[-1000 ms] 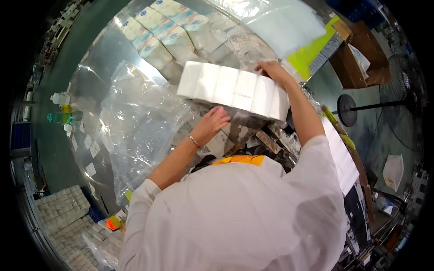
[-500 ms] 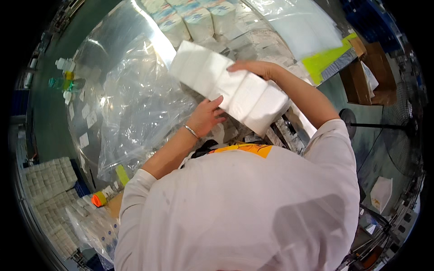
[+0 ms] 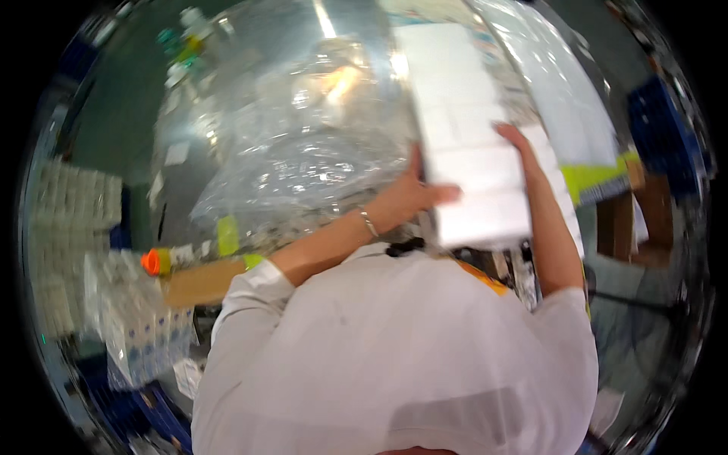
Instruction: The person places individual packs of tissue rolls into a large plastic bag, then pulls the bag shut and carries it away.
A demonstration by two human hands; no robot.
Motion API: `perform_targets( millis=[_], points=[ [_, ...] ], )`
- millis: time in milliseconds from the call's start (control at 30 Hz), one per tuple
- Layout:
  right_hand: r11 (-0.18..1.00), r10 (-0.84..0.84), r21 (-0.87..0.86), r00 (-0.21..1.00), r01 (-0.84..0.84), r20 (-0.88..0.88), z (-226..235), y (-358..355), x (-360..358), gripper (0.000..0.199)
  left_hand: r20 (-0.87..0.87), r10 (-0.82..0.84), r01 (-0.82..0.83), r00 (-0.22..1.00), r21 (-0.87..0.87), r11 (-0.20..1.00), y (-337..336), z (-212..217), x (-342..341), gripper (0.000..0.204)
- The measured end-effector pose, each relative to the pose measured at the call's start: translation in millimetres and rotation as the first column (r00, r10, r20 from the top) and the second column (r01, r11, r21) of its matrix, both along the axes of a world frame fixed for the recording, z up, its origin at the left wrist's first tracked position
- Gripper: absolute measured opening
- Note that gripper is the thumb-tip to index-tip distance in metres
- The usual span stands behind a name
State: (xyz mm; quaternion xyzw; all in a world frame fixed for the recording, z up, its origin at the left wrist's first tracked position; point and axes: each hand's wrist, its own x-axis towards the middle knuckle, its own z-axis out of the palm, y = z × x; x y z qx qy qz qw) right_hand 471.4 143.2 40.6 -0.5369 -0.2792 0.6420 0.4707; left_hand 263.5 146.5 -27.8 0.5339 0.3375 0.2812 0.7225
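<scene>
A row of white folded-paper stacks, probably tissues, lies lengthwise in front of me, its near end close to my body. My left hand holds it by the left side near that end, thumb over the top and fingers along the side. On the opposite edge, a bit farther up, my right hand presses with its fingertips curled over the top. The picture is smeared by motion, and the undersides of both hands are hidden. Left of the row, crumpled clear plastic bags cover the metal table.
Clear plastic sheets lie at the right. Beyond stand a cardboard box and a blue crate. At left are an orange-capped container, a cardboard piece, bagged packs, stacked white packs and bottles.
The row of paper stacks has turned from slanted to nearly straight away from me. My left hand has closed on its side. The whole view has swung, shifting the table contents.
</scene>
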Motion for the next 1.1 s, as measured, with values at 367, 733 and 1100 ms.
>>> perform_targets(
  millis=[367,733,1100],
  points=[
    [0.987,0.160,0.011,0.965,-0.161,-0.209,-10.2,-58.5,0.7,0.054,-0.844,0.535,0.651,-0.027,0.391,0.650,32.9,-37.6,-325.4,0.055],
    [0.715,0.663,-0.280,0.748,-0.641,-0.019,-17.9,-6.0,-53.3,0.050,-0.715,0.319,-0.242,0.622,0.211,0.947,157.0,46.8,-183.1,0.066],
    [0.942,0.330,0.009,0.923,-0.335,-0.196,-76.8,77.2,-86.8,0.058,-0.738,0.302,0.421,0.603,0.616,0.666,28.6,78.9,-161.9,0.046]
  ],
)
